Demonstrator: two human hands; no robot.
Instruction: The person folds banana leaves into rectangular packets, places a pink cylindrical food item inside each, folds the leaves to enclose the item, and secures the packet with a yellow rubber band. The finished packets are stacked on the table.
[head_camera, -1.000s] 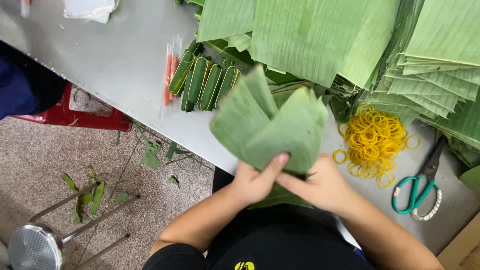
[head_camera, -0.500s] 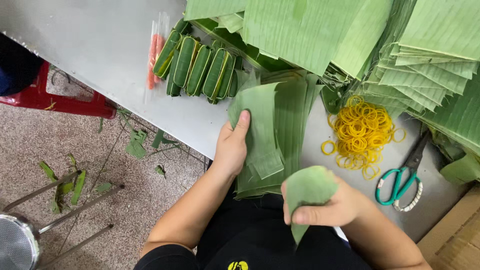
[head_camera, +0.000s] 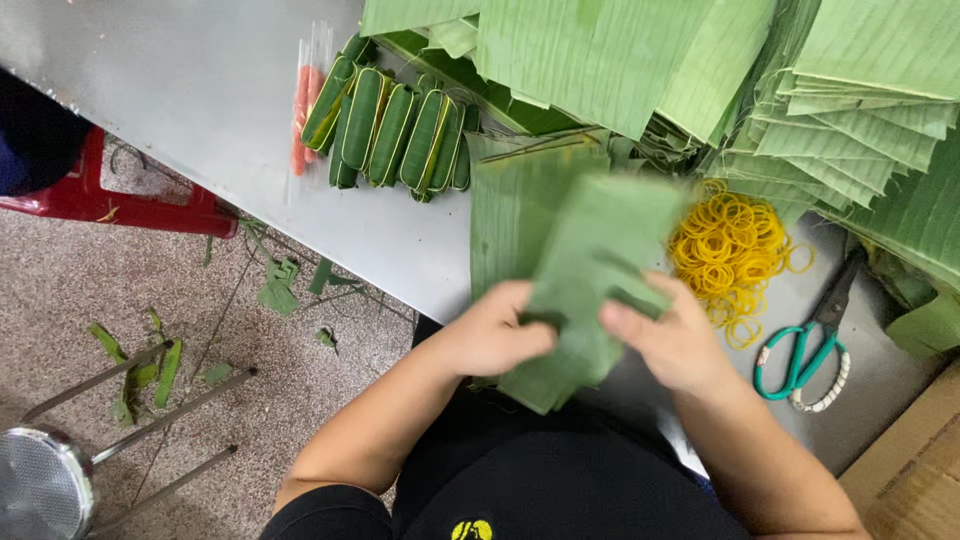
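Holding leaf piece (head_camera: 590, 290) between left hand (head_camera: 490, 335) and right hand (head_camera: 675, 340), both pinched on its lower half, above table (head_camera: 200, 90) edge near rubber bands (head_camera: 735, 250). Judged light, limp, tear-prone along ribs; best gripped flat at edges

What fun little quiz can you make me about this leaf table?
1. True or false: both hands, left hand and right hand, hold the leaf piece.
2. What colour are the rubber bands?
A. yellow
B. blue
C. red
3. Which tool lies right of the rubber bands on the table?

Key:
1. True.
2. A.
3. The scissors with green handles.
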